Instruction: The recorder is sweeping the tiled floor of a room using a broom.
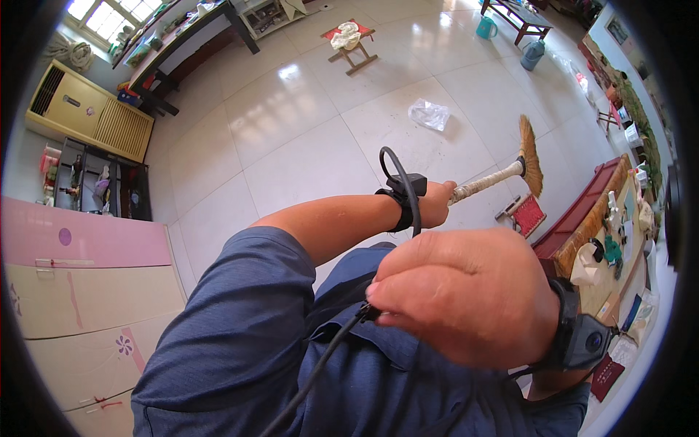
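My left hand [436,203] grips the light-wrapped handle of a straw broom [489,179], whose bristles fan out away from me near the floor. A black strap with a small box-shaped device [408,188] sits on my left wrist, with a black cable looping from it. My right hand [458,295] is close to the camera, in front of my body, its fingertips pinched on a black cable connector [368,312]. A black cable [327,355] runs down from there over my dark blue clothing. My right wrist wears a black strap with a camera device [590,341].
A crumpled clear plastic bag [430,114] and crumbs lie on the tiled floor. Beyond stands a folding stool [352,54] with a cloth; a red folding stool [528,214] is near the broom. A cluttered wooden bench [573,218] is at right, cabinets [93,295] at left.
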### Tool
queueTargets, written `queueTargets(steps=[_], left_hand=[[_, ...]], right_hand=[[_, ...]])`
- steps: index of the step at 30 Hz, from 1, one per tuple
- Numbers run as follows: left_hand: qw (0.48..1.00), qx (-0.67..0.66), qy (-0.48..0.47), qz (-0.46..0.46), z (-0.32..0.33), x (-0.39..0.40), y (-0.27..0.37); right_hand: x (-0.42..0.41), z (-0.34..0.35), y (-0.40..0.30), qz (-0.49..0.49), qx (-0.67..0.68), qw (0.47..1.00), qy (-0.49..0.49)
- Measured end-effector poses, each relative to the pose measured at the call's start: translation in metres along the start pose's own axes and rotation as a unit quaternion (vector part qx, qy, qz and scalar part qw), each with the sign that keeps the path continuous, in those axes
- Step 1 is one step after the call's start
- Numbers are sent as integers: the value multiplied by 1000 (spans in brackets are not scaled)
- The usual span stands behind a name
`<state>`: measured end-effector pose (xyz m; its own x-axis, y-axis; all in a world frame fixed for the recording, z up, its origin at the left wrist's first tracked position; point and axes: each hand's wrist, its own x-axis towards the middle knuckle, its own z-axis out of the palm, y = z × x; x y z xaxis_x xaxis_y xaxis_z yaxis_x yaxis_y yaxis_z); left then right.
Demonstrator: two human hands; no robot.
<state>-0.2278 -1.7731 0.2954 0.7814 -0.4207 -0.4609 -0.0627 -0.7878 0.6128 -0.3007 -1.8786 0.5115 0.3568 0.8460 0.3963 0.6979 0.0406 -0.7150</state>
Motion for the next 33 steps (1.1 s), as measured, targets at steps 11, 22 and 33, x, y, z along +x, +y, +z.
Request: queueTargets(steps=[11,22,33], left_hand=[[1000,-16,11,11,0,-3,-3],[999,3,5,48,1,2,-6],[999,19,-35,10,-6,-3,10]], right_hand=[[21,12,-17,-52,-127,988,-65],[24,33,-16,1,19,989,-148],[8,-1,4,125,304,942,-74]])
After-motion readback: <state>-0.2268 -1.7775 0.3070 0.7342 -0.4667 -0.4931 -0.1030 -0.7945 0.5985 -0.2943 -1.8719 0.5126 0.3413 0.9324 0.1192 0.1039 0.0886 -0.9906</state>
